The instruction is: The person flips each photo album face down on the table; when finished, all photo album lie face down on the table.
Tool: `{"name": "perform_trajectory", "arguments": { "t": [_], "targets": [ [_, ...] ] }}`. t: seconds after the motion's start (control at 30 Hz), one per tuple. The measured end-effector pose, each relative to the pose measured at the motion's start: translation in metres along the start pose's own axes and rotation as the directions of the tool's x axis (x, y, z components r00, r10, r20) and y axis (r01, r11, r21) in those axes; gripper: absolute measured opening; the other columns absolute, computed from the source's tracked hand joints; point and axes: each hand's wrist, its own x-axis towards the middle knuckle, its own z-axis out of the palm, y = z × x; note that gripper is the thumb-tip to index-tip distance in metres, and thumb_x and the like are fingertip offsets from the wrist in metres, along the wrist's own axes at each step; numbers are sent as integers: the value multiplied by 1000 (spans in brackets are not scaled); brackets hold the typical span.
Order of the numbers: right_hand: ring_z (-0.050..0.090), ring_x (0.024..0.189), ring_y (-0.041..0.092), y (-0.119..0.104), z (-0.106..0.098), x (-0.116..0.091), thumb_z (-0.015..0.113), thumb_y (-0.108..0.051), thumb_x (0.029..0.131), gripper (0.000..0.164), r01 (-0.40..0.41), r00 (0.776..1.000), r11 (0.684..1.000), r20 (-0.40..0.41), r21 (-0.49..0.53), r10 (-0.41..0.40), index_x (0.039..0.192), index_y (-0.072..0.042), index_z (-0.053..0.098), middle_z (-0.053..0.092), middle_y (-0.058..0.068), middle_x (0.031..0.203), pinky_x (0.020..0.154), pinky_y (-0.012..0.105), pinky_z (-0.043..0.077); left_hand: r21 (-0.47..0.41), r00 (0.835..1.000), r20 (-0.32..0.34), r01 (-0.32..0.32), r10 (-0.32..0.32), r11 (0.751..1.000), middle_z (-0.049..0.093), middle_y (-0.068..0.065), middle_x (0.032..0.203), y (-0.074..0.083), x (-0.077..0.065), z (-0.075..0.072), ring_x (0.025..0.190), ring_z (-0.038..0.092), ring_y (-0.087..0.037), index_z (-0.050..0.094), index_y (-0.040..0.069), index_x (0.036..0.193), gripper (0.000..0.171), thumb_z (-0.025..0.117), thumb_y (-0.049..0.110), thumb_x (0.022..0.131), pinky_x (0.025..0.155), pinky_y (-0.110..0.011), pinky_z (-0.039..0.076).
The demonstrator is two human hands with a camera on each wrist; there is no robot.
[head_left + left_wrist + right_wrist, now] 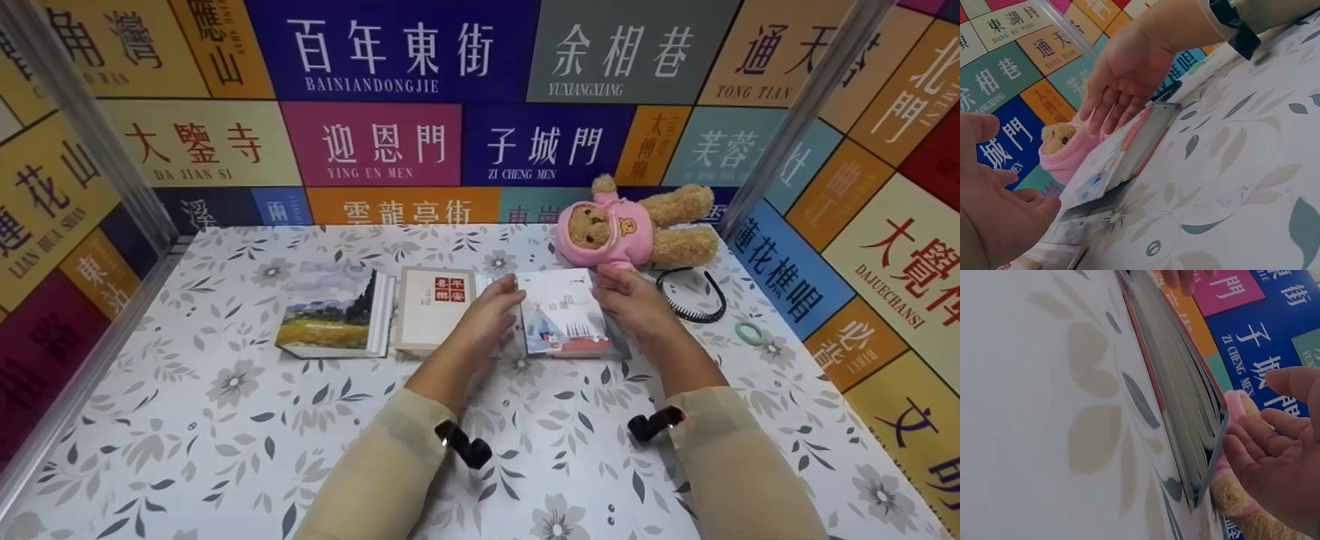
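A thick book [564, 319] with a white cover, a blue tent picture and a red lower edge lies flat on the table. My left hand [482, 321] is beside its left edge, fingers loosely extended and apart from it in the left wrist view. At the opposite edge is my right hand [639, 306], thumb and fingers spread. Its fingertips are very close to the spine in the right wrist view; whether they touch cannot be told. The book's page block [1176, 377] faces me. Neither hand grips anything.
Left of the hands lie a beige book [427, 319] and a landscape-painting book [330, 311]. Behind the right hand lies a teddy bear [626, 229] in a pink hoodie, with a black headband [694, 315] and green ring [748, 334] nearby. Printed panels enclose the table.
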Motion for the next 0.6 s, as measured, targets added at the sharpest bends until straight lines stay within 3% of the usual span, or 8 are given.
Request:
{"name": "perform_trajectory", "arguments": {
  "t": [0.13,0.27,0.4,0.6],
  "targets": [
    [50,151,29,-10,20,1,64,-18,107,64,84,996,995,-1,-46,-84,165,-8,39,52,14,164,124,46,46,22,996,-50,-67,68,997,32,-10,177,11,-3,-15,164,33,-27,32,12,169,74,63,28,105,135,-45,29],
    [54,148,29,-17,41,8,66,-18,107,60,153,988,987,26,-58,-152,162,-9,45,56,16,160,123,44,49,9,993,-87,-82,82,997,34,-8,176,17,-7,-31,163,34,-29,31,14,169,75,65,28,104,136,-50,26],
    [57,145,28,-24,66,15,66,-21,107,58,157,986,988,53,-1,-157,161,-12,48,57,16,159,119,43,52,-12,987,-130,-95,93,995,35,-7,176,22,-13,-51,163,34,-32,30,15,169,75,65,25,104,135,-56,25],
    [57,144,29,-32,105,24,66,-20,107,55,142,984,987,95,81,-150,160,-14,50,59,15,156,119,46,52,25,972,-200,-124,127,992,36,-5,175,31,-21,-84,162,37,-31,29,16,170,78,67,27,103,134,-59,27]
  ]
}}
